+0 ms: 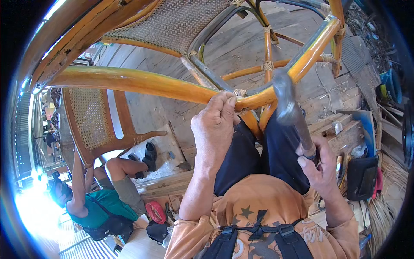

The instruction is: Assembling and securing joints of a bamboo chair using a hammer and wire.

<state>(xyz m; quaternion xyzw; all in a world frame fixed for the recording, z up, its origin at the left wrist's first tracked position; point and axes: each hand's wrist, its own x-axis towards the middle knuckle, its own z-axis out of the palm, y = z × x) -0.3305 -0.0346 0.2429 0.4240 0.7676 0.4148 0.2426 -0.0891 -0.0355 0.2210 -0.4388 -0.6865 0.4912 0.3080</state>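
My right hand (320, 166) is closed around the handle of a hammer (295, 112), whose blurred head is raised just right of the bent rail of a rattan chair (151, 84). My left hand (217, 125) presses against that glossy amber rail where pieces meet, thumb and fingertips pinched together. Whatever sits between those fingertips is hidden. Pale binding (239, 92) wraps the joint behind the hand. The chair's woven cane panel (166, 26) and its bound legs and stretchers spread beyond my knees.
At left, a seated person (97, 211) in a green top holds another chair with a cane panel (88, 116). Wooden blocks (345, 138), a black pouch (361, 178) and loose rattan strands (394, 181) lie to my right. Planks (148, 112) cover the floor.
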